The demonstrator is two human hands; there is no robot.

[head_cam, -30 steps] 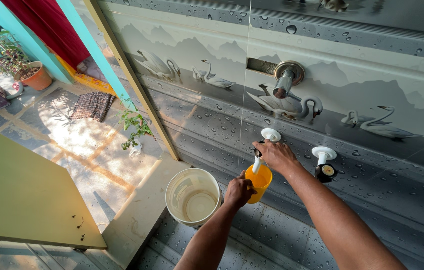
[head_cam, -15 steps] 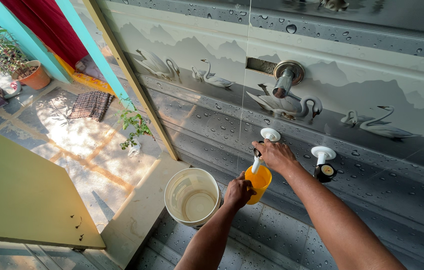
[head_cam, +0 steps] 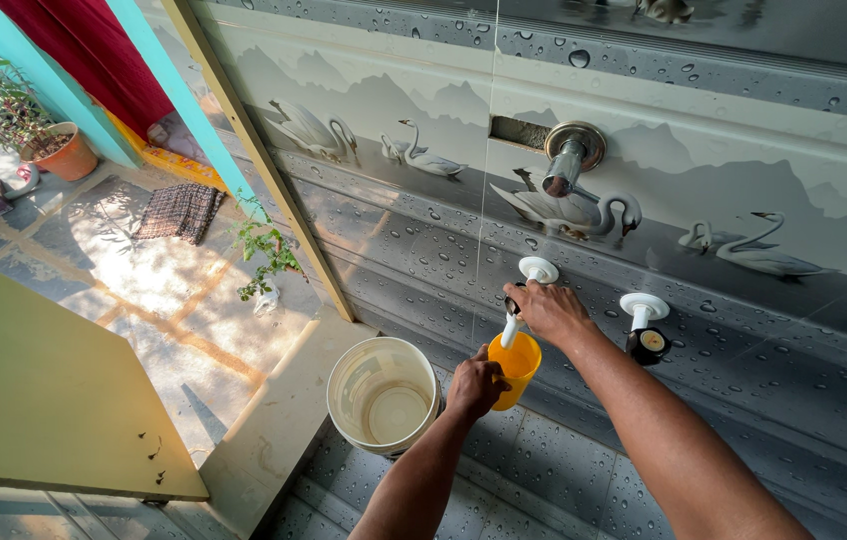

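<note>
Gripping the small orange plastic mug (head_cam: 521,366) just under the white wall tap (head_cam: 525,287), the left hand (head_cam: 475,383) is closed round it; the right hand (head_cam: 550,309) clasps the tap's handle (filling, seemingly), white plastic bucket (head_cam: 342,400) beside the mug

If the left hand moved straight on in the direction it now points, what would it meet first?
The left hand grips the orange mug and points up toward the wall. Going on, it would probably meet the white tap and the right hand on it first, then the tiled wall. Depth is unclear.
</note>
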